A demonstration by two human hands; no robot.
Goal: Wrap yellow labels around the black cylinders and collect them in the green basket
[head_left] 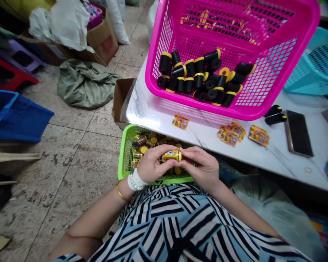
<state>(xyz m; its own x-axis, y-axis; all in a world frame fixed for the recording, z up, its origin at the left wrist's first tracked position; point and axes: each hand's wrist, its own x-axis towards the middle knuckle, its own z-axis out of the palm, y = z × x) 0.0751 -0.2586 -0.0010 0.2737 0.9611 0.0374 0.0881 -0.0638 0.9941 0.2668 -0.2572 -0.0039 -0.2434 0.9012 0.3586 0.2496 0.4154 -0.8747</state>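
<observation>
L hand and R hand are both raised over a green plastic basket on the near side, close to the person's lap, so whatever's handled stays above it. Between the hands sits a yellow printed canister w/ a black end, lying sideways. Fingers of both hands are pressed together, not spread, w/ the tips pinching it from either end. More printed canisters lie heaped in the green basket, within easy reach. Far side, on a white marble table, a pink plastic basket holds plain black canisters w/ yellow rims. Small printed labels lie loose along the table's near part, handy to the hands. Further right: two black canisters, a phone.
</observation>
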